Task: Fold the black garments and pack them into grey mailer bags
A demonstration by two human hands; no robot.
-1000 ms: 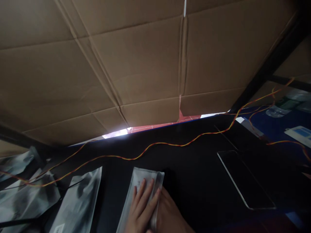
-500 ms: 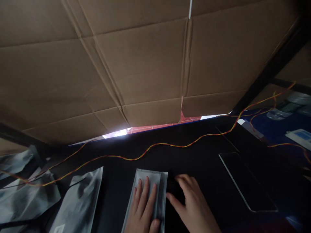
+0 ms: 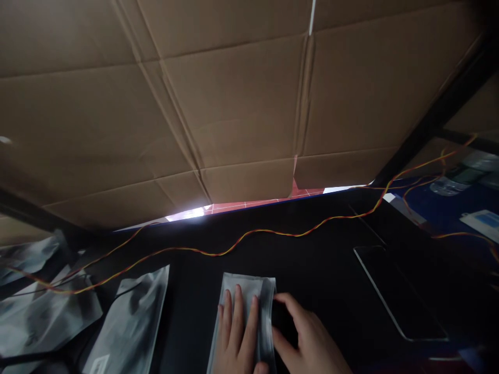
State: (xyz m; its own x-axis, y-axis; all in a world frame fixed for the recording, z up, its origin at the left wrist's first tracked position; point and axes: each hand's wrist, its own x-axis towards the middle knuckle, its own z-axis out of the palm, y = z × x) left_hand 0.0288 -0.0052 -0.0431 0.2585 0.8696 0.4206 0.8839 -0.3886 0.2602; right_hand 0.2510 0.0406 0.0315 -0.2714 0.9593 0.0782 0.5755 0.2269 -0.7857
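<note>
Flat on a translucent grey plastic bag (image 3: 266, 298) lies my left hand (image 3: 239, 332), its fingers spread and pressing on the bag's face. My right hand (image 3: 310, 332) is at the bag's right edge, thumb and index finger apart in a curve, with their tips touching that edge. A dark gap shows between thumb and index finger; whether anything dark is in it cannot be made out. The bag lies on the black table surface (image 3: 195, 296).
More grey bags lie at the left, the nearest one (image 3: 130, 322) with a white label. A red and yellow twisted wire (image 3: 268, 231) crosses the table. A dark glassy panel (image 3: 401, 291) lies at the right, a clear bottle (image 3: 460, 174) behind it. Cardboard (image 3: 241, 104) stands at the back.
My right hand's fingertips have come in to the bag's right edge, with the index finger lower than before. The view has shifted slightly.
</note>
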